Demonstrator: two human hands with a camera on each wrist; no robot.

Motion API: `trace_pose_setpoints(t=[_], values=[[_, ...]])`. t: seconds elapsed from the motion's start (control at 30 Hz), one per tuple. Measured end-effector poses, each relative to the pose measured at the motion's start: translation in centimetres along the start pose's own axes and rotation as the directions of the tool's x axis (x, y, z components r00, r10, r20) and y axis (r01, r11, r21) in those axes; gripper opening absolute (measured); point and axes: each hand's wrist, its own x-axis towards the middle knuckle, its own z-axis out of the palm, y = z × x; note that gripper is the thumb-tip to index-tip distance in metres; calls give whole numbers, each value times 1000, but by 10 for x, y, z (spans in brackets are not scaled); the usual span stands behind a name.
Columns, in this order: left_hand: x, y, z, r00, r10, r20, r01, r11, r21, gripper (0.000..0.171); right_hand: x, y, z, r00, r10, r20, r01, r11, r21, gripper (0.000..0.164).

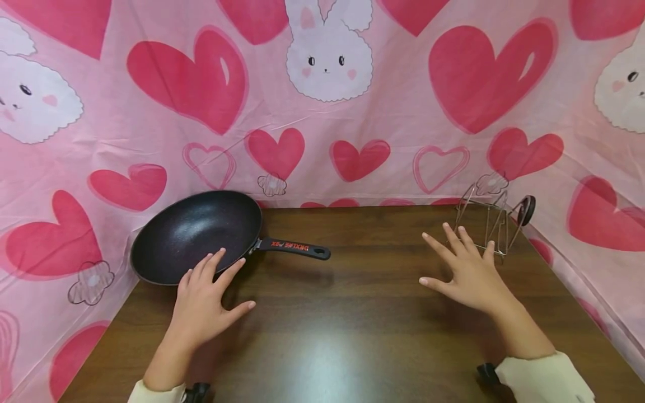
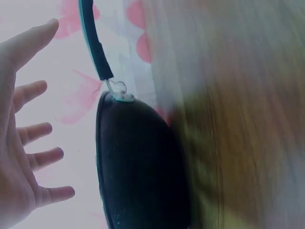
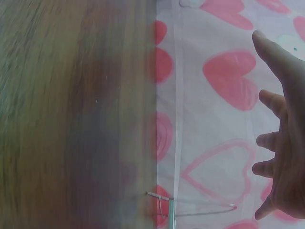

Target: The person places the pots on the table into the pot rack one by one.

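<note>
A black frying pan [image 1: 201, 229] stands at the back left of the table, its handle [image 1: 294, 249] reaching to the right with red lettering on it. In the head view my left hand [image 1: 204, 305] overlaps the pan's near rim, fingers spread; the left wrist view shows the hand [image 2: 24, 143] apart from the pan [image 2: 138, 162]. At the back right is a metal wire rack [image 1: 486, 224] with a dark round piece [image 1: 526, 210] on its right side. Nearest to it, my right hand [image 1: 468, 277] has its fingers spread and holds nothing, its fingertips covering part of the rack.
The brown wooden table [image 1: 322, 324] carries a bright reflection near its front. Pink cloth [image 1: 322, 117] with hearts and rabbits hangs behind the table and along both sides. Black straps [image 1: 487, 374] show by the pale sleeves.
</note>
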Motion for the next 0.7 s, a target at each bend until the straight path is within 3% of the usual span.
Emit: trace_pose_setpoints(t=[0.2,0.4,0.7], values=[[4,8,6,998,31,-45,-35,997,-75,81,9,-12,-1,999,-53,-4,53,999,11,89],[7,15,11,1000,16,-24,-20,983,-183,78,17,-20,0,996,-87,-28,88,995,54,86],[11,21,19,999,-26,20,32,920,-390,68,34,-34,-1,983,-178,-53,184,972,147,80]])
